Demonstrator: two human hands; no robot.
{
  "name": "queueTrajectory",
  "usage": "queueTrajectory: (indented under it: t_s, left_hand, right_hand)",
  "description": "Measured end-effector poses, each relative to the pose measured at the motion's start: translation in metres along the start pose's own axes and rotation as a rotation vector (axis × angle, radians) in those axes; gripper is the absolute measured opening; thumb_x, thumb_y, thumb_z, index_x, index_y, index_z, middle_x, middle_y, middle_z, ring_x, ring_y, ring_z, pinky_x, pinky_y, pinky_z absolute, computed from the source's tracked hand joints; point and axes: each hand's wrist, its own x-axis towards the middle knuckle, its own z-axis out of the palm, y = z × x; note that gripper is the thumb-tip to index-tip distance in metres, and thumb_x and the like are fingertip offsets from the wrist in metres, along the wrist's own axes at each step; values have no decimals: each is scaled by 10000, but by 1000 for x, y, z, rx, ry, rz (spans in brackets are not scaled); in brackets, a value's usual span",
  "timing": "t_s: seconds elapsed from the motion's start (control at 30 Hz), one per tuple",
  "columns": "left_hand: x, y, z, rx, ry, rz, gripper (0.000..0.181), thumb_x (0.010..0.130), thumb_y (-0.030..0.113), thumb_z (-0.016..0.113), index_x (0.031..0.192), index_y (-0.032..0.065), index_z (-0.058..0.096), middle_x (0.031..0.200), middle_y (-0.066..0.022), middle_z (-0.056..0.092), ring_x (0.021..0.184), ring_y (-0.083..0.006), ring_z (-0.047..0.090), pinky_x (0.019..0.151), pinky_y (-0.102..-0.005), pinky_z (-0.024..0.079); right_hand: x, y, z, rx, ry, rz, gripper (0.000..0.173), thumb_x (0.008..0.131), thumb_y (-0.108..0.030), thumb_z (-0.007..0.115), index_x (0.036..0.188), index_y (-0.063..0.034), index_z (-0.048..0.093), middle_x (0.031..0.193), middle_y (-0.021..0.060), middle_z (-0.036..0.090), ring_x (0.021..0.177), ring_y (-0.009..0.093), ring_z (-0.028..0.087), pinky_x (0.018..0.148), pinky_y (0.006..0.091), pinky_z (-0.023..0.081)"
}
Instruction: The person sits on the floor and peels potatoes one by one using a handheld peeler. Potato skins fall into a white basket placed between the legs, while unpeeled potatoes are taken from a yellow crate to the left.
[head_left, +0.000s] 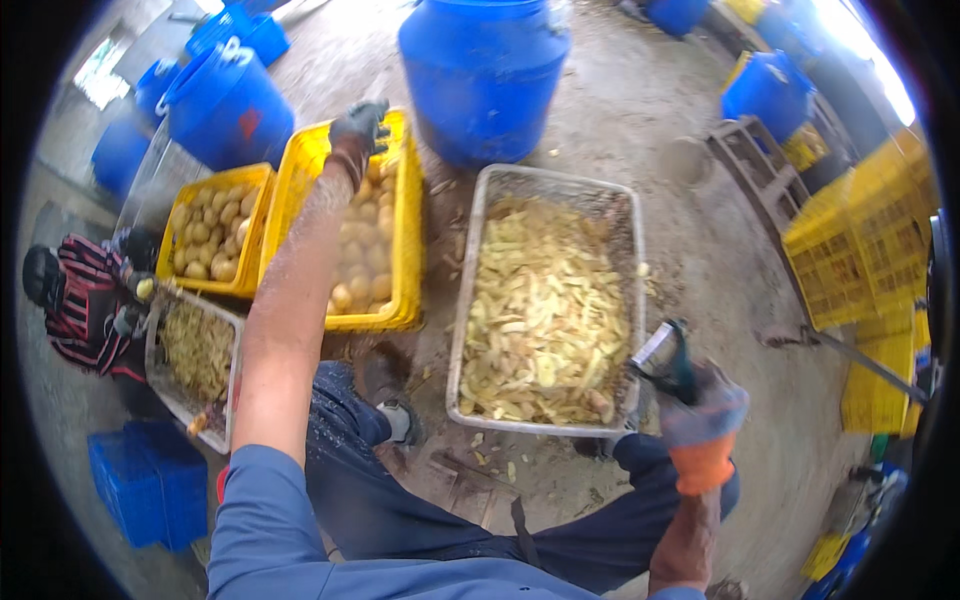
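Observation:
My left hand (364, 127), in a dark glove, reaches over the far end of a yellow plastic crate (414, 247). Its fingers look spread and no object shows in them, though the palm side is hidden. Pale peeled potatoes (360, 251) fill much of that crate, partly covered by my forearm. On the other side, my right hand (701, 412) wears a grey-blue glove with an orange cuff and grips a peeler (664, 356) with a dark handle. The peeler is beside the right rim of a whitish plastic tub (466, 315) heaped with potato peelings (547, 322).
A large blue drum (484, 82) stands beyond the tub. To the left, another person (90, 300) holds a potato near a second tub of peelings (196, 345) and a smaller crate of potatoes (259, 232). Stacked yellow crates (855, 232) line the right side. Scraps litter the floor.

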Motion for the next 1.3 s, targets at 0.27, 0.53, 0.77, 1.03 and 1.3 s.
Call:
queueTrajectory:
  t_s: [0.27, 0.53, 0.77, 1.03, 1.3]
  left_hand:
    - [-12, -193, -122, 1223, -59, 59, 557, 847, 532, 663, 1181, 94, 742, 1244, -202, 703, 1175, -387, 656, 1023, -466, 513]
    - [52, -290, -43, 1270, -68, -47, 703, 833, 495, 748, 1373, 59, 634, 1265, -231, 698, 1156, -346, 690, 953, -427, 566]
    - [-13, -214, -64, 250, -26, -65, 604, 826, 444, 785, 1283, 73, 647, 1118, -159, 716, 1079, -302, 676, 870, -392, 553]
    - [-146, -99, -38, -1039, -584, -312, 489, 1033, 537, 498, 1399, 225, 589, 1173, -129, 708, 1028, -316, 703, 785, -508, 628]
    - [-332, -77, 73, -962, -533, -360, 444, 1029, 535, 573, 1282, 172, 615, 1028, -39, 704, 861, -207, 703, 657, -388, 603]
  right_hand:
    - [9, 6, 55, -41, -80, 211, 170, 734, 9, 773, 884, 9, 694, 716, 117, 692, 654, 140, 642, 634, 331, 502]
    - [10, 2, 106, 80, -120, 383, 221, 757, 49, 766, 970, 16, 718, 851, 47, 731, 806, 104, 649, 747, 288, 535]
    - [-2, -15, 87, -58, -336, 161, 320, 719, 25, 754, 1039, 13, 754, 863, 135, 757, 774, 206, 734, 742, 330, 563]
    - [-18, -58, 91, 494, -400, 263, 580, 948, -248, 690, 1483, -75, 548, 980, 246, 737, 925, 316, 741, 849, 355, 552]
    - [4, -70, 125, 725, -20, 241, 428, 995, -302, 650, 1379, -112, 659, 893, 212, 736, 717, 236, 678, 697, 355, 535]
